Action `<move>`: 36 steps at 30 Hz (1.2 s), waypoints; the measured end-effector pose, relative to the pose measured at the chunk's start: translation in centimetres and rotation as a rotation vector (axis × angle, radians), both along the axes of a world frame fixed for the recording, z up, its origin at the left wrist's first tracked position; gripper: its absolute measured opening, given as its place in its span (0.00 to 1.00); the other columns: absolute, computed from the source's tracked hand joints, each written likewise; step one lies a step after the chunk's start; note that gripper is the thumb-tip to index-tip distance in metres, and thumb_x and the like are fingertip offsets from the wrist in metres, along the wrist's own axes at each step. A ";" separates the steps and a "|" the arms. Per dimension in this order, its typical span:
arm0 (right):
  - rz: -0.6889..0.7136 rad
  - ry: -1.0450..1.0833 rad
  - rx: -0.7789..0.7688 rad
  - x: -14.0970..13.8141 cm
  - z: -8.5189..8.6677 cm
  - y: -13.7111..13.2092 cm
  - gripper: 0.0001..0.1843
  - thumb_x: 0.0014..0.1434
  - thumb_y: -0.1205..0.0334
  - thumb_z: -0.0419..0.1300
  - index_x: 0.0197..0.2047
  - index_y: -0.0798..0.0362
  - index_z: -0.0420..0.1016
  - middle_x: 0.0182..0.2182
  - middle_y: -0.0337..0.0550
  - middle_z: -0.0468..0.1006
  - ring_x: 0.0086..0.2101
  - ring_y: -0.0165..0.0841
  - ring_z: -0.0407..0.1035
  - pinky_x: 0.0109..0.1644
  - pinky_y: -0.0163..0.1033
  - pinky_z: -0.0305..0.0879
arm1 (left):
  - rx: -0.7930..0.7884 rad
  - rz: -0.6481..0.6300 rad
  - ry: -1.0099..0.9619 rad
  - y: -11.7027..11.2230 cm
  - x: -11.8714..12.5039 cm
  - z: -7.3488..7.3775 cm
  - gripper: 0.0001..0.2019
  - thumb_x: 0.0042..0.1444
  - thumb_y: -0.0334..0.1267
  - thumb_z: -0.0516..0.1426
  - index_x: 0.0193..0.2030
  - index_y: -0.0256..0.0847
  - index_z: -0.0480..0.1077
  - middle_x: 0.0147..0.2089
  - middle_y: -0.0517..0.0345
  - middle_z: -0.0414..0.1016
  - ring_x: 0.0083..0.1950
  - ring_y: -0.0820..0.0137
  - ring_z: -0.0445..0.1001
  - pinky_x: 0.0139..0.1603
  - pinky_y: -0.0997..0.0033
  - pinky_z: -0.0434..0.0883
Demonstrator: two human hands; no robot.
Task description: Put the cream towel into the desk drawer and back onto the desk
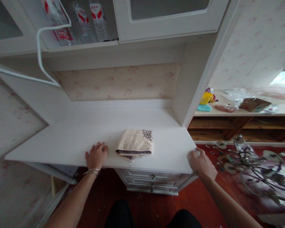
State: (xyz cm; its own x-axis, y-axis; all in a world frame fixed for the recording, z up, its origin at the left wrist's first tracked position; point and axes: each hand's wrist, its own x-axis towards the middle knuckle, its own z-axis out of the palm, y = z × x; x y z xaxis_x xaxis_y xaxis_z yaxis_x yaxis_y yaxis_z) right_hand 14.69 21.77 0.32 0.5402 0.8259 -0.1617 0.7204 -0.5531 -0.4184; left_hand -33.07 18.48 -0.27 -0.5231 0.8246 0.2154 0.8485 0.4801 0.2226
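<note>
A folded cream towel [135,144] with a dark patterned band lies near the front edge of a white desk top [73,133]. My left hand [96,155] rests flat on the desk just left of the towel, fingers stretched out, a silver bracelet on the wrist. It holds nothing. My right hand [200,162] grips the desk's front right corner, fingers curled over the edge. The towel lies between the two hands and neither touches it.
Drawers [153,182] sit under the desk. Above, a shelf holds water bottles [83,22] beside a white cabinet door [166,17]; a white cable [39,47] hangs at left. At right, a cluttered counter [239,104] and a chandelier [254,161] on the red floor.
</note>
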 end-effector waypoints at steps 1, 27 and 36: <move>-0.001 -0.001 0.001 0.0 0.0 0.0 0.33 0.62 0.40 0.38 0.65 0.43 0.56 0.56 0.53 0.69 0.51 0.55 0.67 0.51 0.58 0.62 | 0.007 0.000 -0.002 0.0 0.0 -0.1 0.22 0.62 0.49 0.44 0.60 0.53 0.65 0.68 0.59 0.59 0.68 0.56 0.54 0.64 0.39 0.47; 0.005 -0.011 0.031 0.1 -0.1 -0.2 0.31 0.61 0.41 0.39 0.63 0.43 0.58 0.54 0.52 0.70 0.50 0.53 0.68 0.51 0.57 0.63 | 0.064 0.019 -0.014 0.2 -0.1 0.1 0.20 0.61 0.46 0.46 0.57 0.50 0.69 0.65 0.59 0.64 0.65 0.58 0.59 0.65 0.44 0.48; -0.002 -0.036 0.034 -0.1 -0.1 -0.3 0.32 0.62 0.42 0.40 0.64 0.44 0.57 0.55 0.54 0.69 0.51 0.52 0.67 0.51 0.57 0.62 | 0.108 0.001 -0.012 0.1 0.3 0.3 0.19 0.62 0.44 0.47 0.55 0.48 0.70 0.63 0.55 0.66 0.63 0.57 0.60 0.64 0.43 0.48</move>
State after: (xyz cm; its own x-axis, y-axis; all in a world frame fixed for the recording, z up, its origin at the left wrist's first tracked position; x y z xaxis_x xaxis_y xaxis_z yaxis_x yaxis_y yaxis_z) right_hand 14.57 21.49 0.20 0.5470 0.8294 -0.1134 0.7343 -0.5404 -0.4109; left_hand -32.79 18.56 0.04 -0.5274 0.7960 0.2970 0.8447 0.4539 0.2836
